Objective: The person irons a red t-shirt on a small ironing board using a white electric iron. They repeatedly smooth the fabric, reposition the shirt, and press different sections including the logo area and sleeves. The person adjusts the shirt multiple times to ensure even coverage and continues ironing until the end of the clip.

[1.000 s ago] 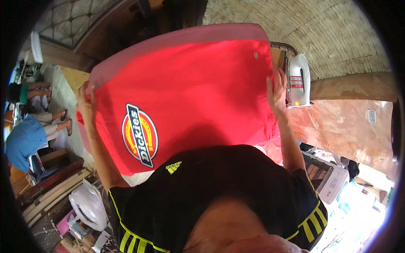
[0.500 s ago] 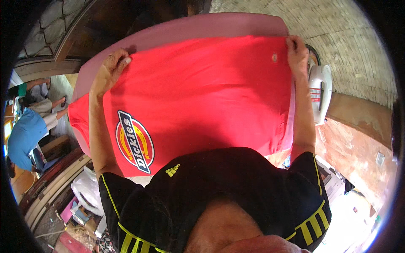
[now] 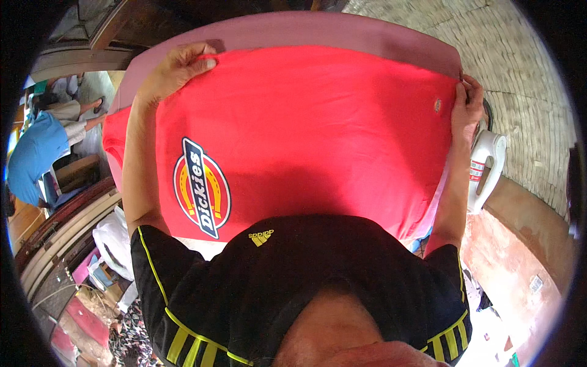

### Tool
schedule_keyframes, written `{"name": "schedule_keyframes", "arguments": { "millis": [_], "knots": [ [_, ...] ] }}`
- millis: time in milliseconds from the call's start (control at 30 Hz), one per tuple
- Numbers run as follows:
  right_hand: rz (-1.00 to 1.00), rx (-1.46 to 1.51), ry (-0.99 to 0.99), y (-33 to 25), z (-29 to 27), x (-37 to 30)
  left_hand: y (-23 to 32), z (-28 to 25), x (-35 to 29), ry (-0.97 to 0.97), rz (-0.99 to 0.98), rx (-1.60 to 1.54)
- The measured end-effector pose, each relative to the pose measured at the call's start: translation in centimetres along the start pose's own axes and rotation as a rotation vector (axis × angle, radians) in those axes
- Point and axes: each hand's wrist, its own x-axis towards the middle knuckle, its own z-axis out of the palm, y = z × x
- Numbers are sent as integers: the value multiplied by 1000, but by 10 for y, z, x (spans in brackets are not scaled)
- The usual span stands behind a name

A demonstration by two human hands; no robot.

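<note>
A red T-shirt with a large printed round emblem lies spread over a mauve padded board. Its far edge stops short of the board's far rim, so a mauve strip shows beyond it. Thumb and fingers of my left hand pinch the shirt's far edge toward the left. My right hand grips the far right corner, near a small patch on the cloth. Between the two hands the edge runs fairly straight. Part of the shirt's near side is hidden by my chest.
A white clothes iron stands right of the board, past my right forearm. A person in a blue top is at the far left. White plastic bags lie at the lower left. A woven wall rises at the right.
My view has tilted, so the board and shirt appear turned clockwise and the iron sits lower. Both hands keep their grip on the shirt's far edge.
</note>
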Motion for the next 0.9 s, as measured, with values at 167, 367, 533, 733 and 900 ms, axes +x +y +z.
{"name": "schedule_keyframes", "arguments": {
  "millis": [167, 367, 533, 733, 900],
  "knots": [
    [182, 290, -142, -6, -18, 3, -8, 1, -4, 149, -54, -344],
    [276, 377, -195, -23, -31, 9, -17, 15, -5, 347, -93, -730],
    [179, 182, -192, -3, -28, 9, -34, 14, 4, 515, 61, -364],
    [-64, -283, -70, 2, -15, 4, -18, 32, 18, 697, 284, 304],
    [-499, -481, 161, -76, 23, -17, -38, 29, 11, 662, 394, 304]
  ]
}}
